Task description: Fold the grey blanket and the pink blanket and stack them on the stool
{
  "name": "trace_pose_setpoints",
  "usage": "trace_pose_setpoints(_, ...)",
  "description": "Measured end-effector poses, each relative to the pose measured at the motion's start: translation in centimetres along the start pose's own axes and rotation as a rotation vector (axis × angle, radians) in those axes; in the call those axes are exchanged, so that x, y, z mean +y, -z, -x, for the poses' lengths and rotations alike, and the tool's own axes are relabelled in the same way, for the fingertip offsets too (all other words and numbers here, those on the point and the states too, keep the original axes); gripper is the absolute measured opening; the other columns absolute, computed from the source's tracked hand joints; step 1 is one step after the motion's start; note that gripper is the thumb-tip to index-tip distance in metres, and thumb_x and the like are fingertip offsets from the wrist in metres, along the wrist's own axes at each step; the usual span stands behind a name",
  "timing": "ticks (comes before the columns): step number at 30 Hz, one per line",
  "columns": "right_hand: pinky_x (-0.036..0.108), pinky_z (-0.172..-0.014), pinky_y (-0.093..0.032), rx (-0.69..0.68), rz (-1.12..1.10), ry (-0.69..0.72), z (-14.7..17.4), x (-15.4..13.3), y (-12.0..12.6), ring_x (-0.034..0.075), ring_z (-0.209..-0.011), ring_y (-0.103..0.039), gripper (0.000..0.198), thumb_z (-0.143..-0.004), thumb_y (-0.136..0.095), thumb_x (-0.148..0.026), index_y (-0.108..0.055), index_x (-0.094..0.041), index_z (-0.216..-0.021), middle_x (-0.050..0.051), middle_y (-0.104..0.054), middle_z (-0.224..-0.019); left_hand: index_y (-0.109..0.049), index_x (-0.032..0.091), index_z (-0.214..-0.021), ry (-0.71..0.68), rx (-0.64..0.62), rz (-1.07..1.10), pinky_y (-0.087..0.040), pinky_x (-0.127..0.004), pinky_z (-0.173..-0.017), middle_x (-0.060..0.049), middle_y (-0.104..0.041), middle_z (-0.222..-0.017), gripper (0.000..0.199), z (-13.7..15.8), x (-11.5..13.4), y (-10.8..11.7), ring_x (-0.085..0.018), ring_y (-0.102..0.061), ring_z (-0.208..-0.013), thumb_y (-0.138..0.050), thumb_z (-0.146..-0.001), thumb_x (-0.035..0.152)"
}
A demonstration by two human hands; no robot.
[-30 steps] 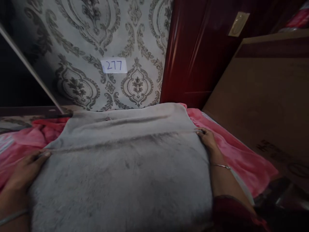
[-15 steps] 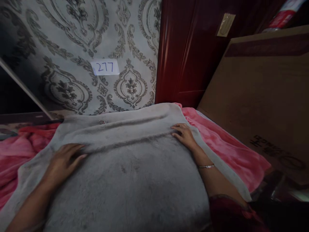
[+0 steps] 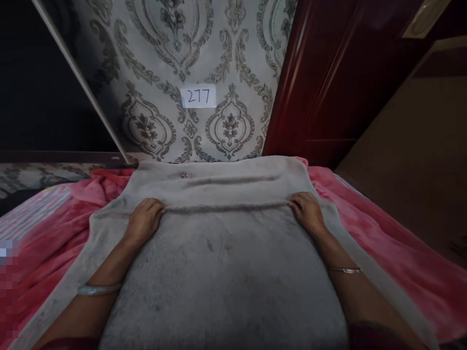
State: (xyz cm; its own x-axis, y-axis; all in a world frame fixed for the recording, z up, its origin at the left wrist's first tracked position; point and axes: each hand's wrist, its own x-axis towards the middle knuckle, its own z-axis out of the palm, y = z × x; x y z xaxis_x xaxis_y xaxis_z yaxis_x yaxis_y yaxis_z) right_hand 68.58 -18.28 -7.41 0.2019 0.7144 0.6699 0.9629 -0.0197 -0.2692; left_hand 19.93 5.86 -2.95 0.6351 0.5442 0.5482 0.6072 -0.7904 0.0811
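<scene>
Grey, soft-looking cloth is lying spread in front of the person, its far edge reaching toward the patterned wall and its sides resting over pink fabric. Both hands are working along one raised ridge that is running crosswise through the cloth, parallel to a fainter crease just beyond it. The left hand is gripping the ridge toward its left end, the fingers curling down and closing with the thumb on the material; the right hand is pinching it toward the right end, thumb and fingers clamping a small bunch. Between them the ridge is standing nearly straight, with the broad near part of the cloth stretching back between the forearms. Whether the fingers are holding a single gathered layer or the edge of an upper one, I cannot tell. The step in hand seems to be taking hold of this ridge and evening it from both sides. To my eye, the next move is calling for matched tension and level hands, with the grip staying light enough that the cloth underneath is not bunching up.
</scene>
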Motion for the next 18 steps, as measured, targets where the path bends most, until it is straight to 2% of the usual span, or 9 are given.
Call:
trace_pose_setpoints(3,0.044,-0.085,-0.047,0.069,-0.006,0.000,0.1,-0.2,0.8,0.029,-0.090,-0.060,0.027,-0.097,-0.050,-0.039,-0.069,-0.023,-0.087,0.011,-0.070,-0.091,-0.066,0.022,-0.088,0.014,0.065,-0.020,-0.053,-0.040,-0.087,-0.011,-0.069,-0.093,0.031,0.3,0.2,0.7,-0.027,-0.064,-0.095,-0.042,-0.097,0.039)
trace_pose_setpoints(6,0.043,-0.083,-0.048,0.077,-0.025,-0.029,0.3,0.0,1.2,0.028,-0.088,-0.062,0.029,-0.097,-0.048,-0.043,-0.068,-0.024,-0.088,0.010,-0.070,-0.089,-0.065,0.022,-0.088,0.010,0.015,-0.023,-0.053,-0.039,-0.084,-0.010,-0.068,-0.089,0.033,0.5,-0.2,1.1,-0.027,-0.065,-0.089,-0.041,-0.097,0.042)
trace_pose_setpoints(11,0.042,-0.079,-0.051,0.019,-0.075,-0.062,0.5,0.4,0.8,0.029,-0.086,-0.064,0.034,-0.097,-0.047,-0.049,-0.068,-0.024,-0.088,0.010,-0.070,-0.086,-0.065,0.022,-0.087,0.036,-0.105,0.017,-0.054,-0.038,-0.080,-0.009,-0.069,-0.087,0.039,1.0,-1.7,1.7,-0.026,-0.066,-0.085,-0.044,-0.093,0.054)
trace_pose_setpoints(18,0.044,-0.078,-0.054,-0.100,-0.129,0.009,1.2,2.3,0.4,0.029,-0.086,-0.066,0.040,-0.094,-0.052,-0.059,-0.075,-0.026,-0.093,0.009,-0.073,-0.089,-0.069,0.021,-0.091,0.090,-0.148,-0.036,-0.053,-0.042,-0.084,-0.011,-0.071,-0.091,0.040,2.0,-4.1,3.1,-0.029,-0.067,-0.089,-0.044,-0.091,0.053)
